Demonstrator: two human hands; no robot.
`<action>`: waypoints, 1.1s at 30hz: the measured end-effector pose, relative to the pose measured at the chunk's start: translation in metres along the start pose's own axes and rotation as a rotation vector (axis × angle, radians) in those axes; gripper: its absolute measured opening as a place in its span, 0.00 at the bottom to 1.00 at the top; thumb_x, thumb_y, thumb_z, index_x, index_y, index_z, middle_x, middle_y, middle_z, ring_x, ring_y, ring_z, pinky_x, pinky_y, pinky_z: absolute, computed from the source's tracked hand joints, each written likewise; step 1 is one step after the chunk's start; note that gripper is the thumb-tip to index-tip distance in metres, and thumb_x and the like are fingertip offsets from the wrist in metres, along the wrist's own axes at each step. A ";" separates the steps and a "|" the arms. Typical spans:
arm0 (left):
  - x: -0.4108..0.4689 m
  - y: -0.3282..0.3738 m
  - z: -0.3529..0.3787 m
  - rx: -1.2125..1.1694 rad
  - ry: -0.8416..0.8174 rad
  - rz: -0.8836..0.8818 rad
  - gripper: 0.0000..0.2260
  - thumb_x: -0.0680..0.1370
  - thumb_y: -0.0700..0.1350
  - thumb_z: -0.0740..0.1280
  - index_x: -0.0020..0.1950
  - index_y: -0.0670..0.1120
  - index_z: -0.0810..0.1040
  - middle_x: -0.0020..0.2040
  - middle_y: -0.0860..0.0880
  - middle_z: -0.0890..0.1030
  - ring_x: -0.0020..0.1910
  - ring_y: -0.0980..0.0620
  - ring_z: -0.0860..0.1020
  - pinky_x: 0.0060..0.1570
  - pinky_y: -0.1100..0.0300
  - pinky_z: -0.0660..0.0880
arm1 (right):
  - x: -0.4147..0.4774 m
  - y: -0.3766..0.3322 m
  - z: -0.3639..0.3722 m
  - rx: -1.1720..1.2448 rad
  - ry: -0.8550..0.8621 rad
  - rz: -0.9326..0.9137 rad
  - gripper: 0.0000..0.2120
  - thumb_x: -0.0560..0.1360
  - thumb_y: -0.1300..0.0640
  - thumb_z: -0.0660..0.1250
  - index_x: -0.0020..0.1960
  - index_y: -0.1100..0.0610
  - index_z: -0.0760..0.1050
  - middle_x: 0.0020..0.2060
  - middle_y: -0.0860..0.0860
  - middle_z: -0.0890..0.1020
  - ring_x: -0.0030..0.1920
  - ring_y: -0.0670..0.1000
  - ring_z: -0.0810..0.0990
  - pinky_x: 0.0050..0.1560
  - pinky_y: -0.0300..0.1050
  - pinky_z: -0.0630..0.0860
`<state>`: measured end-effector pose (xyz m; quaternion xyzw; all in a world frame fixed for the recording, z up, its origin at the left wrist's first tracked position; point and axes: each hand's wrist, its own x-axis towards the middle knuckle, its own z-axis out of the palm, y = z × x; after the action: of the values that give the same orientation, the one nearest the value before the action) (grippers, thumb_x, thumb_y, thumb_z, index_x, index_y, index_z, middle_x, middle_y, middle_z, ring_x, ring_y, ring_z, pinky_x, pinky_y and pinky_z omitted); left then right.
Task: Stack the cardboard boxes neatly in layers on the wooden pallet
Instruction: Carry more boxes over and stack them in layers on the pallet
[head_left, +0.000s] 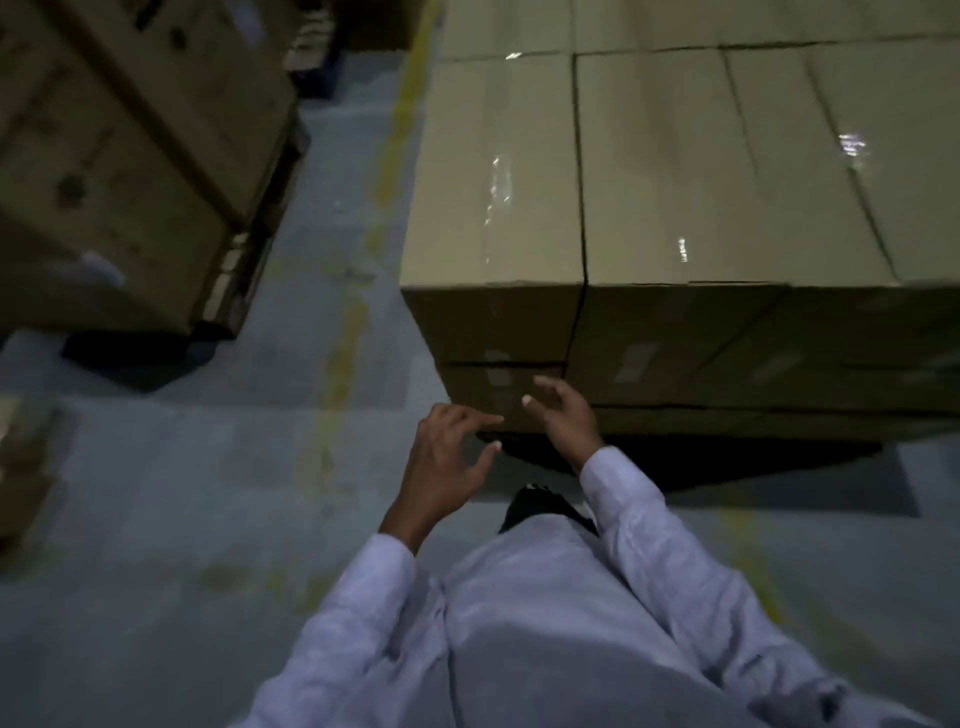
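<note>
Hovering empty, fingers loosely spread, left hand (448, 457) and right hand (563, 415) are risking knocking the cardboard boxes (675, 171) beyond their fingertips askew.

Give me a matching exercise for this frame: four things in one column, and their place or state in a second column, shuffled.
Things:
1. left hand
2. yellow floor line
3. taped box stack
4. blurred box stack

Place or state:
a. upper left of the view
b. holds nothing, fingers spread, low by the near corner of a stack
c. runs along the grey floor between the two stacks
d. fills the right of the view, light glinting on its top

Pairs: 1-b, 2-c, 3-d, 4-a
</note>
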<state>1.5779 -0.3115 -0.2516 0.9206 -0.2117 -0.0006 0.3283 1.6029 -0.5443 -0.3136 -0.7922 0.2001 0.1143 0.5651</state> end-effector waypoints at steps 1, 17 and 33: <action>0.006 -0.006 -0.011 0.020 -0.044 0.082 0.13 0.80 0.53 0.73 0.65 0.56 0.84 0.57 0.56 0.83 0.59 0.51 0.78 0.59 0.49 0.74 | -0.018 -0.011 0.007 0.039 0.042 0.022 0.20 0.74 0.41 0.79 0.64 0.37 0.80 0.64 0.45 0.83 0.67 0.50 0.81 0.70 0.52 0.77; 0.251 0.021 -0.039 0.667 -0.469 1.259 0.32 0.74 0.56 0.68 0.77 0.47 0.74 0.84 0.40 0.64 0.83 0.39 0.62 0.78 0.32 0.58 | -0.006 -0.025 0.032 0.459 0.692 0.426 0.30 0.80 0.46 0.75 0.79 0.50 0.73 0.74 0.53 0.78 0.73 0.55 0.76 0.70 0.46 0.73; 0.334 -0.025 -0.048 0.077 -0.761 1.544 0.24 0.80 0.55 0.71 0.76 0.51 0.77 0.87 0.47 0.58 0.87 0.44 0.51 0.81 0.35 0.54 | 0.102 -0.031 0.187 1.079 1.369 0.483 0.30 0.82 0.45 0.72 0.81 0.45 0.69 0.76 0.50 0.76 0.70 0.49 0.75 0.73 0.52 0.73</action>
<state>1.8988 -0.3957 -0.1833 0.4666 -0.8738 -0.0785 0.1120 1.7166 -0.3782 -0.3912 -0.2506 0.6796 -0.3759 0.5780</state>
